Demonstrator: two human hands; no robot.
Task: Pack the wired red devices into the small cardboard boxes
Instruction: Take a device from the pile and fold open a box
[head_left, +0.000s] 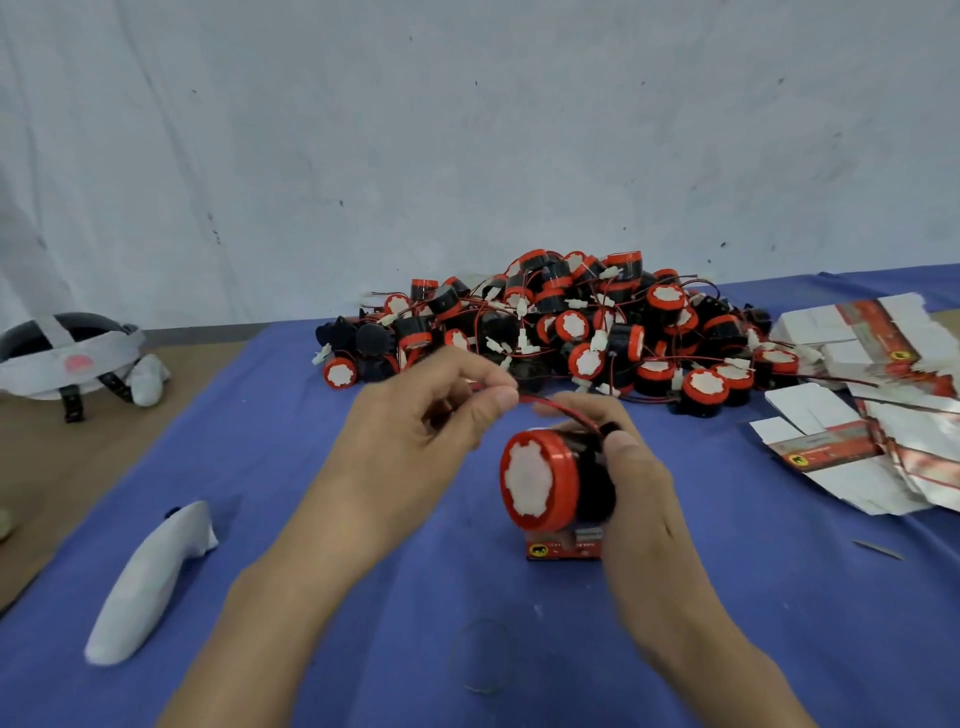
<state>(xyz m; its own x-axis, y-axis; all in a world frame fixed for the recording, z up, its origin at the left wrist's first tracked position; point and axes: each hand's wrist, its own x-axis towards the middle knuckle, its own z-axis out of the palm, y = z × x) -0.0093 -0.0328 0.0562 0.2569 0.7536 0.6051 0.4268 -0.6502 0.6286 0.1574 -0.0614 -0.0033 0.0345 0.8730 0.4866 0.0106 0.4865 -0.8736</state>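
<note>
A red-and-black round device (545, 480) with a white face sits partly in a small red cardboard box (563, 545) on the blue cloth. My right hand (631, 493) grips the device's black body from the right. My left hand (415, 436) pinches its red wire (561, 408) just above it. A large pile of the same wired devices (561, 327) lies behind. Flat unfolded boxes (872, 395) are stacked at the right.
A white-wrapped controller (150, 582) lies at the front left on the blue cloth (332, 395). A headset with straps (67, 353) rests on the brown table at far left. A thin rubber band (483, 657) lies near the front. A wall stands behind.
</note>
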